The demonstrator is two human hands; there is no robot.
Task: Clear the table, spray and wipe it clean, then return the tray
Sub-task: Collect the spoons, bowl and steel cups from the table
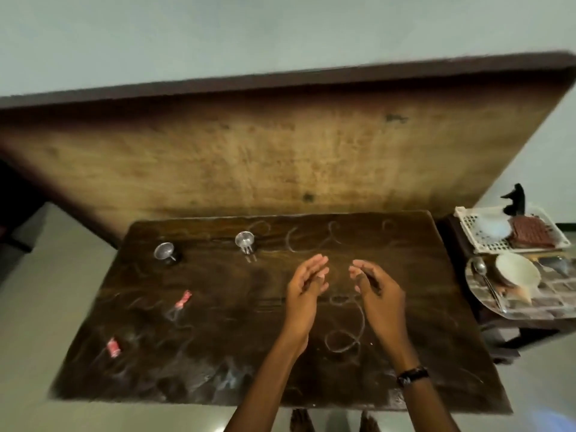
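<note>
I see the dark wooden table (218,322), scrawled with chalky loops, bearing two steel cups (164,253) and two red wrappers (183,299). My left hand (307,283) and right hand (372,286) hover above it, fingers relaxed, empty. The patterned tray (530,302) sits off right.

On the table (218,363), two metal cups (164,252) (245,240) stand toward the far edge at left, two wrappers (183,299) (113,347) lie nearer on the left side. To the table's right sits a tray (511,307) bearing a bowl (517,271) and a spoon (486,275), with a basket (477,226) behind it
</note>
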